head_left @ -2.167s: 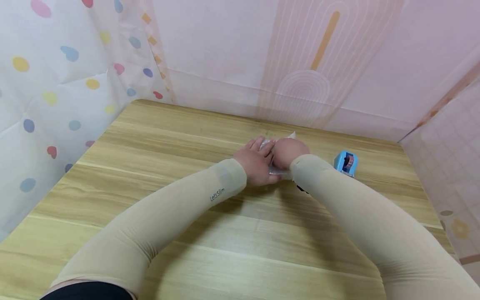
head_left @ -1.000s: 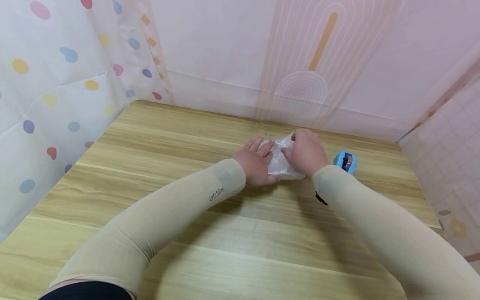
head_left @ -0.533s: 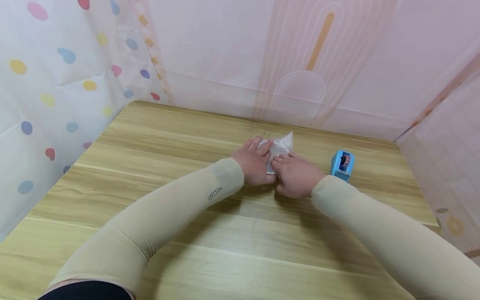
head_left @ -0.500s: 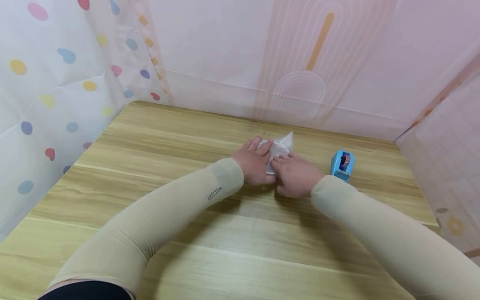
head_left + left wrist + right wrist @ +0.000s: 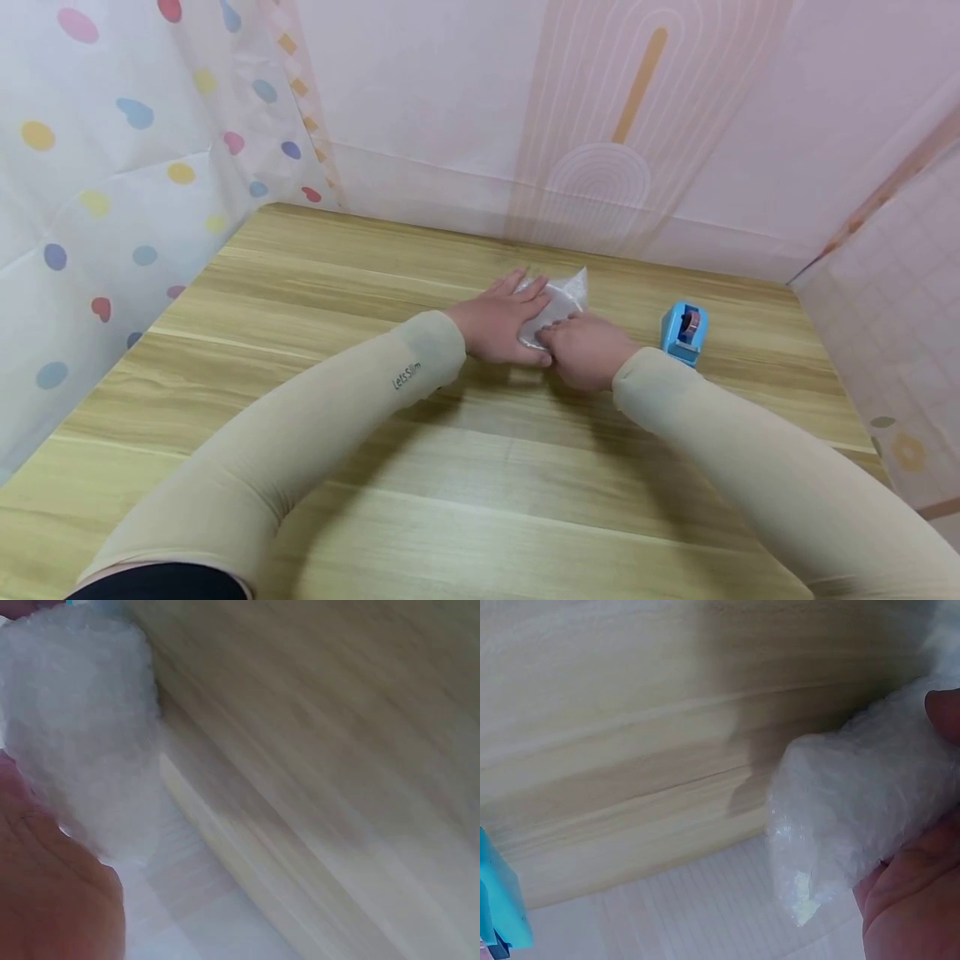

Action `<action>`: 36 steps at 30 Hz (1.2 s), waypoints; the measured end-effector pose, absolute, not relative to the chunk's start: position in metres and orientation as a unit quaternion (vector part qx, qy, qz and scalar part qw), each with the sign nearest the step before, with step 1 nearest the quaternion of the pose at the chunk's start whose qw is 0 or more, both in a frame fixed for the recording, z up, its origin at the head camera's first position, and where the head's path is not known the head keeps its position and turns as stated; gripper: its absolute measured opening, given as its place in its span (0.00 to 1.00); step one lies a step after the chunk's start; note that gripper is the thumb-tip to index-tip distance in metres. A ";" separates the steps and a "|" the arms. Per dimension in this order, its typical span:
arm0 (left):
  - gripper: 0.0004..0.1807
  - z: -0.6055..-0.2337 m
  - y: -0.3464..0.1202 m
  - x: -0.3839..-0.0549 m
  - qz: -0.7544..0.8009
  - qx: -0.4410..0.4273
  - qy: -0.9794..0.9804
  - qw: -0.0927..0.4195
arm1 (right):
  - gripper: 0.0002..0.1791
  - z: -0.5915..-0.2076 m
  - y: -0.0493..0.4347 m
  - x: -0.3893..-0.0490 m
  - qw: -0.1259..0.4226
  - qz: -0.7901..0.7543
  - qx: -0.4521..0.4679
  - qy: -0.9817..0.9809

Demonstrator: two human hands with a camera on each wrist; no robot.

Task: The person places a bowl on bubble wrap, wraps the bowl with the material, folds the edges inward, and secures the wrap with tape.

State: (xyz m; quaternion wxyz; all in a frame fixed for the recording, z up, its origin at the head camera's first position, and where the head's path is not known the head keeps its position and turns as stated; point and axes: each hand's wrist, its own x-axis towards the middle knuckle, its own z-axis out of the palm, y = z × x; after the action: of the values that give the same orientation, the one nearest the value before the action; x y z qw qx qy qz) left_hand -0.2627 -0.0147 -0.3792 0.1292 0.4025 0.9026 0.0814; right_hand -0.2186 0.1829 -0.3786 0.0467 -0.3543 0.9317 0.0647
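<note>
A small packet of clear bubble wrap (image 5: 557,310) is at the far middle of the table, between both hands; what is inside it cannot be made out. My left hand (image 5: 497,323) lies over its left side, fingers straight and spread. From the right, my right hand (image 5: 588,350) pinches the packet's near edge with curled fingers. In the right wrist view the bubble wrap (image 5: 862,795) sits between thumb and fingers. The left wrist view shows the crinkled bubble wrap (image 5: 82,727) beside part of a hand, rather blurred.
A blue tape dispenser (image 5: 684,333) with a roll of tape stands right of the packet, near the right forearm. The wood-grain table (image 5: 480,500) meets a patterned curtain (image 5: 420,108) along its back edge, and more patterned cloth hangs at both sides.
My right hand came off the packet's top, moved to its right edge, then down to the near edge, where its fingers are now curled. My left hand has shifted slightly left.
</note>
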 end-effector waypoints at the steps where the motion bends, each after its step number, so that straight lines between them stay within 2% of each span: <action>1: 0.59 -0.379 -0.016 -0.263 0.088 0.407 0.901 0.125 | 0.17 -0.379 0.183 -0.219 0.052 0.064 -0.351 0.933; 7: 0.58 -0.376 -0.028 -0.269 0.118 0.406 0.900 0.101 | 0.17 -0.376 0.184 -0.219 0.078 0.059 -0.331 0.939; 15: 0.46 -0.374 -0.054 -0.285 0.123 0.359 0.921 0.090 | 0.11 -0.370 0.181 -0.221 0.110 0.067 -0.320 0.939; 20: 0.46 -0.375 -0.070 -0.295 0.110 0.316 0.938 0.087 | 0.06 -0.368 0.181 -0.223 0.110 0.072 -0.336 0.933; 36: 0.47 -0.377 -0.090 -0.302 0.057 0.268 0.955 0.115 | 0.10 -0.361 0.172 -0.226 0.135 0.109 -0.338 0.925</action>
State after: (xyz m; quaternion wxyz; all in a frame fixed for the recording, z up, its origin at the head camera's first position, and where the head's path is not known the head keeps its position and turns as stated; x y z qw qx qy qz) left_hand -0.3017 -0.0903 -0.3773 0.1152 0.2682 0.9548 0.0566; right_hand -0.2264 0.1719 -0.3612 0.1346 -0.3384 0.9250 0.1089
